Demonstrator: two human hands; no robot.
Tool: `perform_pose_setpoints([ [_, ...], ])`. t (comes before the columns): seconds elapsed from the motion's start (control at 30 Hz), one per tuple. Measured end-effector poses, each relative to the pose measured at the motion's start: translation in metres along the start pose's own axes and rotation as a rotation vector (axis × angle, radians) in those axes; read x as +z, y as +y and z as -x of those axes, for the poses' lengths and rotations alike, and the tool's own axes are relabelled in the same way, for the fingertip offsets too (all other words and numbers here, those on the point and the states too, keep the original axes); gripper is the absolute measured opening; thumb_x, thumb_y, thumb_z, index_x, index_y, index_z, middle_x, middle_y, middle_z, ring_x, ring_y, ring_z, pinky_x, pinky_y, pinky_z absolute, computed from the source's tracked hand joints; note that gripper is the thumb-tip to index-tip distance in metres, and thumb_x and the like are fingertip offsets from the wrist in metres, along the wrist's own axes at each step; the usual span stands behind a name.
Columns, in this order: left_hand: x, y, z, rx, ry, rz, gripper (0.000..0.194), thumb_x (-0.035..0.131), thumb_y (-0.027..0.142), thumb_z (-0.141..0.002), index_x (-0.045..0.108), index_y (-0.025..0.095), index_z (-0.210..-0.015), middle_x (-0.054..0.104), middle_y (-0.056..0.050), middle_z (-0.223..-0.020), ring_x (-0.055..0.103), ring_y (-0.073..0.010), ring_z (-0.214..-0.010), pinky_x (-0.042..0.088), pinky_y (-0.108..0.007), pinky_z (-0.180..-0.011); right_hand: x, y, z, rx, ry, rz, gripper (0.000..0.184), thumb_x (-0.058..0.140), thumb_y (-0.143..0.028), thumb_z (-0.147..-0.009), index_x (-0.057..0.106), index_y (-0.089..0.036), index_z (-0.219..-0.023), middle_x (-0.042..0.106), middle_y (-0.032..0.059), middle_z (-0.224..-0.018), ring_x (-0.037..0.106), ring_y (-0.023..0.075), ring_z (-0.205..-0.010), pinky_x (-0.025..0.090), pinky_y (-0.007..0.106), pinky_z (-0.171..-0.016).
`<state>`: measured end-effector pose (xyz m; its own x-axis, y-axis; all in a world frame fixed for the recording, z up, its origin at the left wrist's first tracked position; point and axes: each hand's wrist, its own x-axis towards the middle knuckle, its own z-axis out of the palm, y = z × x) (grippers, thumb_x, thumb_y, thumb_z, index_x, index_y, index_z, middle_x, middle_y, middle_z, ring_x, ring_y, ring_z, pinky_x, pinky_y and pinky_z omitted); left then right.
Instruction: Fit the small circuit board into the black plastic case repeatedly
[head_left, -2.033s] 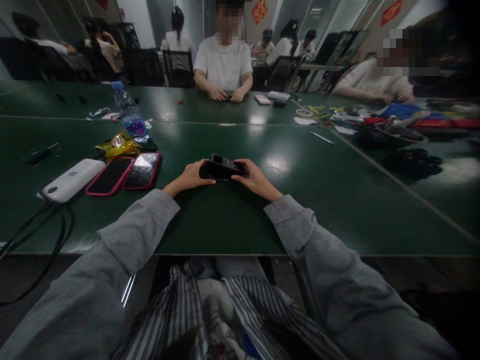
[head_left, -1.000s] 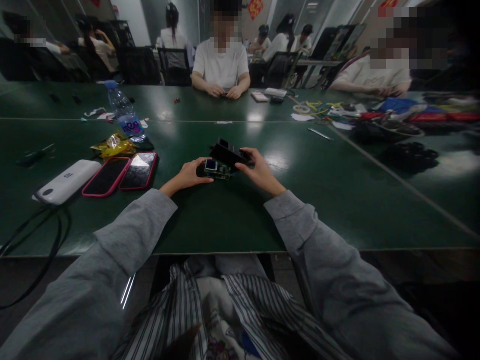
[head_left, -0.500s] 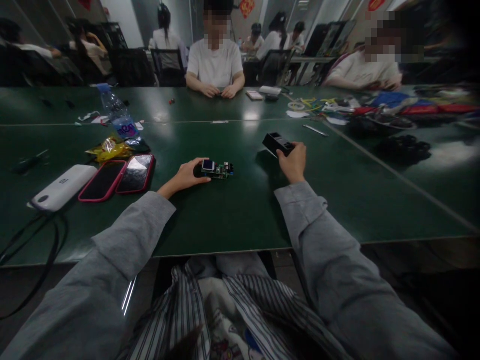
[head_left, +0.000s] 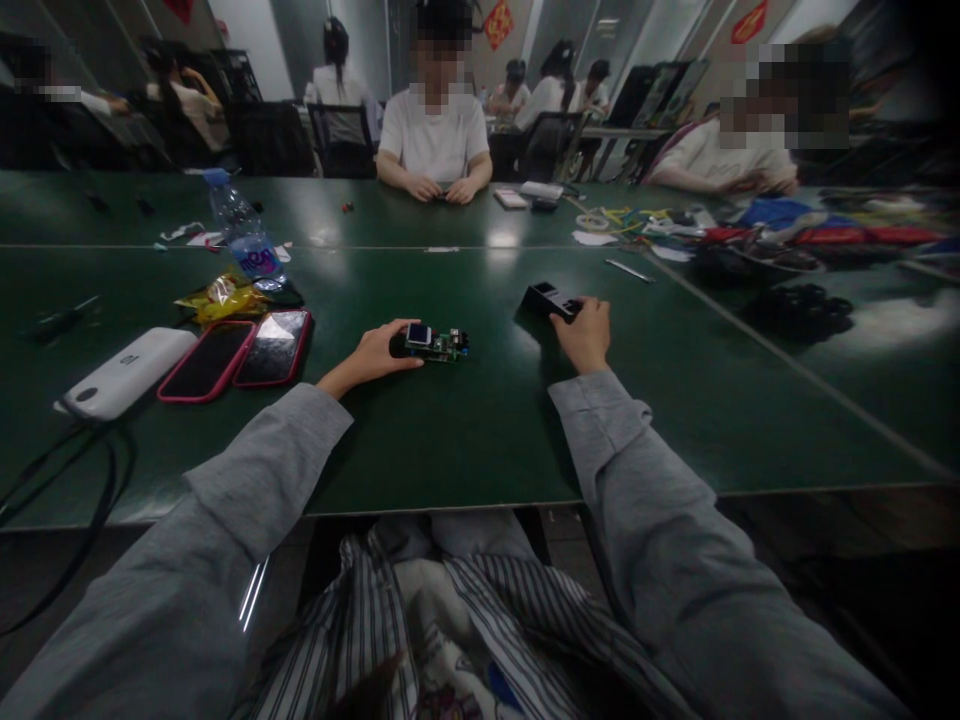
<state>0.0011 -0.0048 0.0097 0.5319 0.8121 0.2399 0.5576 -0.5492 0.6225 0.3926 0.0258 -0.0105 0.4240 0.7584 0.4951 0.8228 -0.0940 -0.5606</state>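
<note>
Between the thumb and fingers of my left hand (head_left: 373, 357) is a green circuit board (head_left: 448, 346) with a small screen at its left end. The board is at the tabletop, its left edge hidden by the hand. Farther right, my right hand (head_left: 586, 335) grips the near right end of a black rectangular case (head_left: 547, 298), which has openings in its upper face. The case is low over the table or touching it; I cannot tell which. A gap of bare green tabletop (head_left: 495, 400) separates the two hands.
To the left lie a white power bank (head_left: 127, 372), a red-rimmed phone case (head_left: 206, 362), a phone (head_left: 272, 347), a yellow wrapper (head_left: 223, 297) and a plastic bottle (head_left: 244, 230). Tangled cables (head_left: 780, 230) fill the far right. Across the table sits a person (head_left: 435, 135).
My right hand has lowered the black case slightly toward the table, and it now lies flatter. My left hand and the circuit board have hardly moved.
</note>
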Motion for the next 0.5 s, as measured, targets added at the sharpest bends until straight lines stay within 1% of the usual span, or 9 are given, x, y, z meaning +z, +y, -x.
perform_pose_setpoints([
  [0.1,0.000,0.000,0.000,-0.010,0.001,-0.004,0.071,0.071,0.048,-0.076,0.044,0.026,-0.137,0.057,-0.011,-0.134,0.055,-0.0311,-0.122,0.037,-0.055,-0.106,0.003,-0.006,0.000,-0.020,0.004,-0.126,0.051,0.071,-0.040,-0.073,0.055,-0.011,-0.112,0.052,0.0199,-0.119,0.055,0.0321,-0.110,0.042,0.054,-0.097],
  [0.2,0.000,0.000,0.000,-0.021,-0.001,-0.008,0.071,0.072,0.048,-0.076,0.044,0.026,-0.137,0.057,-0.011,-0.135,0.055,-0.0315,-0.123,0.036,-0.056,-0.105,0.005,-0.025,0.004,-0.134,-0.021,-0.314,0.049,0.068,-0.047,-0.075,0.056,-0.015,-0.110,0.057,0.0148,-0.113,0.058,0.0281,-0.105,0.046,0.052,-0.095],
  [0.23,0.000,0.000,0.000,-0.020,-0.003,-0.009,0.071,0.071,0.048,-0.076,0.044,0.026,-0.138,0.057,-0.011,-0.135,0.055,-0.0314,-0.123,0.036,-0.056,-0.106,0.005,-0.035,0.008,-0.188,-0.059,-0.389,0.049,0.067,-0.049,-0.076,0.056,-0.017,-0.111,0.058,0.0131,-0.112,0.059,0.0266,-0.102,0.049,0.050,-0.092],
  [0.33,0.001,-0.002,0.000,-0.018,0.015,-0.016,0.073,0.072,0.048,-0.075,0.043,0.025,-0.138,0.058,-0.011,-0.134,0.055,-0.0315,-0.122,0.036,-0.056,-0.106,0.000,-0.071,0.030,-0.332,-0.264,-0.591,0.054,0.065,-0.054,-0.078,0.053,-0.021,-0.120,0.060,0.0118,-0.115,0.062,0.0235,-0.095,0.055,0.043,-0.083],
  [0.43,0.003,-0.004,-0.001,-0.039,0.029,-0.020,0.075,0.074,0.048,-0.072,0.044,0.023,-0.137,0.060,-0.012,-0.130,0.056,-0.0324,-0.121,0.036,-0.055,-0.105,-0.010,-0.103,0.057,-0.466,-0.437,-0.657,0.053,0.065,-0.053,-0.080,0.052,-0.023,-0.122,0.058,0.0105,-0.119,0.061,0.0230,-0.097,0.055,0.041,-0.083],
  [0.5,0.003,-0.006,-0.001,-0.040,0.021,-0.004,0.076,0.075,0.049,-0.071,0.045,0.022,-0.135,0.060,-0.013,-0.129,0.056,-0.0327,-0.120,0.036,-0.055,-0.105,-0.015,-0.116,0.071,-0.543,-0.470,-0.644,0.050,0.065,-0.051,-0.082,0.053,-0.023,-0.122,0.058,0.0102,-0.116,0.061,0.0232,-0.097,0.055,0.040,-0.082],
])
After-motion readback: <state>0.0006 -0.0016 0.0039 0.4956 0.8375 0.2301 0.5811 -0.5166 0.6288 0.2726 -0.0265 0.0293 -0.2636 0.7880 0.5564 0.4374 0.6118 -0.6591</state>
